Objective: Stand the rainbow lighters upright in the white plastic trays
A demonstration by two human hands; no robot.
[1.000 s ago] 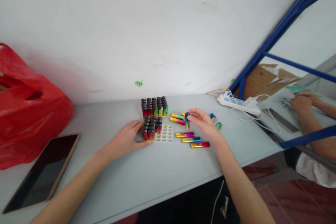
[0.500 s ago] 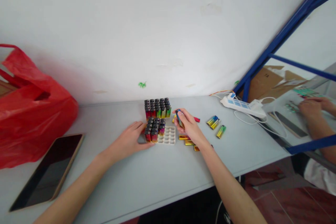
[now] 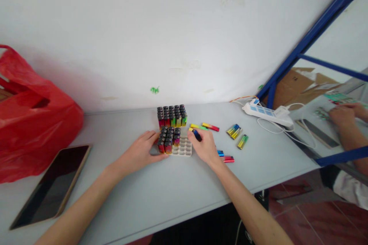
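My left hand point(image 3: 143, 147) grips the left side of a white tray point(image 3: 186, 148) with round hollows, its thumb at the front corner and its fingers behind. Upright lighters point(image 3: 165, 141) with black tops and red or purple bodies fill the tray's left part; hollows on its right show bare. My right hand point(image 3: 205, 146) is closed round a blue lighter point(image 3: 197, 134) with a dark top, just beside the tray's right edge. The lower part of that lighter is hidden by the fingers. Behind the tray stands a block of upright lighters point(image 3: 172, 118) in red, green and yellow.
Loose lighters point(image 3: 211, 126) lie behind and right of my right hand, with several more point(image 3: 234, 131) farther right. A white power strip point(image 3: 267, 115) with cables sits near the wall. A phone point(image 3: 51, 185) and a red bag point(image 3: 37, 118) are left. Another person's hands point(image 3: 343, 115) show beyond a blue frame.
My right hand has lowered slightly toward the tray's right edge, turning the blue lighter in its fingers. Different loose lighters show around it. My left hand stays at the tray.
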